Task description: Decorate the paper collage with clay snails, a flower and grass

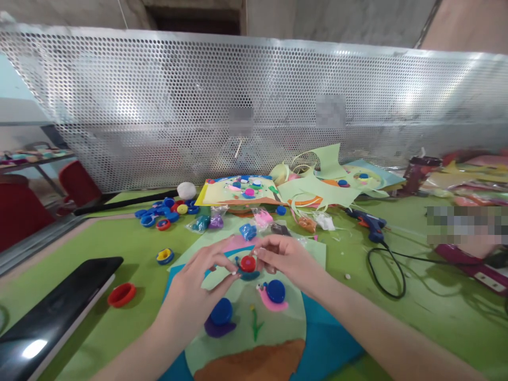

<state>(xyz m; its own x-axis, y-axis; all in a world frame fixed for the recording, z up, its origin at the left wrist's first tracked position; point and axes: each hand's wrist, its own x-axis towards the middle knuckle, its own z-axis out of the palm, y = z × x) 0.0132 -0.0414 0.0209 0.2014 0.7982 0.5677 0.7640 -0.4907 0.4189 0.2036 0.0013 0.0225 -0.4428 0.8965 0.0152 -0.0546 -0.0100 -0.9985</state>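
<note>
The left hand (202, 272) and right hand (283, 256) flank a round red plastic cap (248, 263) on teal clay (249, 275); I cannot tell whether either pinches anything. Rightward, green tabletop (337, 264) spreads between the pale-green paper's (320, 256) edge and a black cable (371, 269).

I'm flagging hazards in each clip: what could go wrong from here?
The red cap might shift on its teal clay if the left hand or right hand presses unevenly. The left hand could smear the purple clay close by. The glue gun's looped cord may snag a sleeve or arm.
</note>
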